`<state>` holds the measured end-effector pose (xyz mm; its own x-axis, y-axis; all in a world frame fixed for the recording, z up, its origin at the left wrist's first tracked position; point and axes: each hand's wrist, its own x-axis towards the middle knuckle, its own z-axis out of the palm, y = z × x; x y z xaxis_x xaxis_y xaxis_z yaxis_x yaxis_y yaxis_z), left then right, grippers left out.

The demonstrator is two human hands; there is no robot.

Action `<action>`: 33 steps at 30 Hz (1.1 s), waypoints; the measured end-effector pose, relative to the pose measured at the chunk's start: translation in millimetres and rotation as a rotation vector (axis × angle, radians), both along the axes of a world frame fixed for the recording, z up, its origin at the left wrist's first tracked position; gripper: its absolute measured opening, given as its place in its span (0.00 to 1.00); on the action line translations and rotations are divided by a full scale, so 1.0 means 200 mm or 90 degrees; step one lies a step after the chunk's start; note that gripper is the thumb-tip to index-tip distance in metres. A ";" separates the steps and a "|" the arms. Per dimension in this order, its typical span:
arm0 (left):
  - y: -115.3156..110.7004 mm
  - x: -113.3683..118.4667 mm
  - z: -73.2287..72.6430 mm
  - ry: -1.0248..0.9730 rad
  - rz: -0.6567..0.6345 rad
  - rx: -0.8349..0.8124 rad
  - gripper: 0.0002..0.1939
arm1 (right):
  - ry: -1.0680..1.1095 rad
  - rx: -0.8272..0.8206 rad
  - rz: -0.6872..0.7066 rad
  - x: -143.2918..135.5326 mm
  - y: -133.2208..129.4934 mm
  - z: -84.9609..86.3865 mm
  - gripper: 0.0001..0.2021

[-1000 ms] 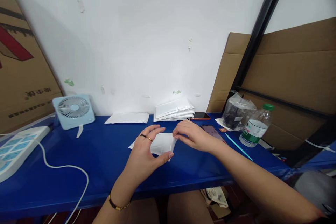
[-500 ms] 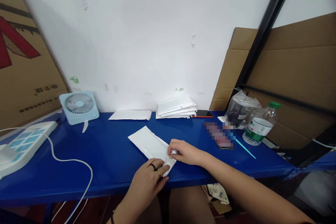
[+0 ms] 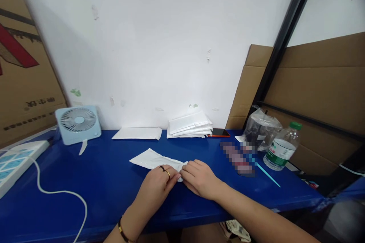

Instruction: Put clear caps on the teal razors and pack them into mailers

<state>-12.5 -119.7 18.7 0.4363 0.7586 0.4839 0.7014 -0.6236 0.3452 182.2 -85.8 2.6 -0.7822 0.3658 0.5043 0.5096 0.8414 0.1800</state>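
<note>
A flat white padded envelope (image 3: pixel 152 158) lies at a slant on the blue table, its near right end pinched between my two hands. My left hand (image 3: pixel 163 182), with a black ring and a gold ring, grips the envelope's near edge with closed fingers. My right hand (image 3: pixel 199 177) is closed round the right corner, its fingertips nearly meeting those of my left hand. Under the fingers the gripped end looks bent, and part of it is hidden. Behind it, against the wall, are a single white envelope (image 3: pixel 137 133) and a stack of similar envelopes (image 3: pixel 189 124).
On the left stand a light blue fan (image 3: pixel 78 124) and a white power strip (image 3: pixel 21 161) with a trailing cable. To the right are an orange-edged phone (image 3: pixel 220 133), a plastic bag (image 3: pixel 261 129), a green-capped bottle (image 3: pixel 282 148) and a turquoise stick (image 3: pixel 268 175).
My hands have drawn together on the envelope's end, and that end is now lifted and bent. My right hand's fingers have closed over the corner. The view has tilted up slightly.
</note>
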 end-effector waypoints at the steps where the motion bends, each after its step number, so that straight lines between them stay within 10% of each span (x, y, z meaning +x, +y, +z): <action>1: 0.02 -0.02 0.03 -0.062 0.006 0.014 0.11 | 0.044 -0.017 -0.007 -0.01 0.04 0.04 0.08; 6: 0.23 -0.14 0.12 -0.388 0.194 0.111 0.20 | 0.368 -0.199 -0.185 0.00 0.44 0.35 0.12; 12: 0.49 -0.26 0.01 -0.671 0.277 -0.132 0.23 | 0.427 -0.348 -0.459 0.20 0.94 0.56 0.12; 18: 0.56 -0.26 -0.09 -0.975 0.235 -0.414 0.19 | 0.384 -0.178 -0.524 0.23 1.03 0.51 0.14; 21: 0.58 -0.26 -0.09 -1.080 0.259 -0.452 0.12 | 0.240 -0.020 -0.372 0.01 0.96 0.44 0.14; 25: 0.60 -0.28 -0.11 -1.166 0.263 -0.526 0.09 | 0.014 -0.092 -0.169 -0.43 0.85 0.23 0.18; 29: 0.61 -0.31 -0.14 -1.194 0.260 -0.555 0.14 | -0.080 -0.121 -0.189 -0.74 0.87 0.04 0.20; 33: 0.61 -0.33 -0.14 -1.209 0.238 -0.576 0.18 | -0.080 -0.145 -0.186 -0.82 0.91 0.03 0.12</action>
